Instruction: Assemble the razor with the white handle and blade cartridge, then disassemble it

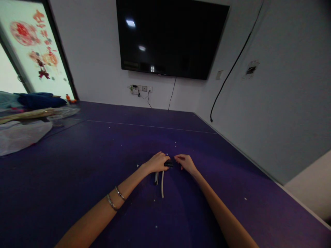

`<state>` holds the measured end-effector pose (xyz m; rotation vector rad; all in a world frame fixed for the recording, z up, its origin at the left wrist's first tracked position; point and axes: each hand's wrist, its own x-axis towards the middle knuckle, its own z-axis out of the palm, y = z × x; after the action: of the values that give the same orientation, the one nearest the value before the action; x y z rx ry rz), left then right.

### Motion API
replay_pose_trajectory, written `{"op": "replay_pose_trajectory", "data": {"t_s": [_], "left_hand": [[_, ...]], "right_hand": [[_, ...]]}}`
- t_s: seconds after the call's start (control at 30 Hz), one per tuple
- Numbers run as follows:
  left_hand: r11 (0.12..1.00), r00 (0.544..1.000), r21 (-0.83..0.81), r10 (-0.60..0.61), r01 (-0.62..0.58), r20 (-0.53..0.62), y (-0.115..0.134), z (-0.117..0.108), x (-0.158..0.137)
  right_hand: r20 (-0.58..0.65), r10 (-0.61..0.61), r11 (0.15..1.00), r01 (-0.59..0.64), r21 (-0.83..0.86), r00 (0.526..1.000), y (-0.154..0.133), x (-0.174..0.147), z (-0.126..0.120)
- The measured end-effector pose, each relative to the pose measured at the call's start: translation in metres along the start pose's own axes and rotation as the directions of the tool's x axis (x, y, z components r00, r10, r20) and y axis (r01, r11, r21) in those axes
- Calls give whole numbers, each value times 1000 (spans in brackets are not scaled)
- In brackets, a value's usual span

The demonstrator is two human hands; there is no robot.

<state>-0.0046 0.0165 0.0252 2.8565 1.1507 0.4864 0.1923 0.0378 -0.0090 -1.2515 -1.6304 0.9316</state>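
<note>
My left hand (157, 162), with two bracelets on its wrist, is closed around a small black object (169, 163) on the purple surface. Its kind is too small and dark to make out. Just to the right is my right hand (185, 162), its fingers bent and drawn together, pointing at the black object but apart from it. Anything between those fingertips is too small to see. Below my left hand lie a thin pale strip (162, 185) and a shorter pale strip with a dark edge (156, 178); the hand hides their upper ends.
White specks dot the purple surface (124, 213). Plastic bags (26, 134) and folded dark blue cloth (41, 100) lie at the far left. A television (170, 38) hangs on the back wall above sockets (144, 88). A black cable (234, 65) dangles along the right wall.
</note>
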Motion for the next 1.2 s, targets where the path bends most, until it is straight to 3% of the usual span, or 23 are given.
{"op": "replay_pose_trajectory", "data": {"t_s": [0.2, 0.33, 0.47, 0.53, 0.6, 0.73, 0.93, 1.2], "left_hand": [[1000, 1000, 4, -9, 9, -3, 3, 0, 0], [999, 997, -40, -32, 29, -67, 7, -17, 2], [967, 948, -100, -252, 236, -194, 12, -48, 0], [935, 922, -77, -354, 346, -156, 18, -60, -6], [894, 893, -6, -447, 448, -45, 25, -64, -16], [844, 824, 158, -535, 513, 187, 40, -54, -39], [825, 805, 189, -563, 533, 186, 47, -28, -54], [808, 789, 153, -589, 569, 176, 39, -14, -50]], "right_hand": [[-47, 28, 997, -24, 75, 998, 8, 1, -5], [-45, 27, 994, -22, 103, 999, 7, 0, -6], [-57, 22, 992, -15, 123, 998, 6, -2, -5], [-68, 23, 991, -14, 131, 997, 6, -2, -5], [-79, 24, 991, -13, 137, 997, 8, -1, -4], [-94, 19, 989, -5, 149, 995, 10, 0, -3], [-101, 15, 987, 2, 162, 995, 11, 0, -2], [-105, 16, 981, 5, 196, 994, 9, 0, -1]]}}
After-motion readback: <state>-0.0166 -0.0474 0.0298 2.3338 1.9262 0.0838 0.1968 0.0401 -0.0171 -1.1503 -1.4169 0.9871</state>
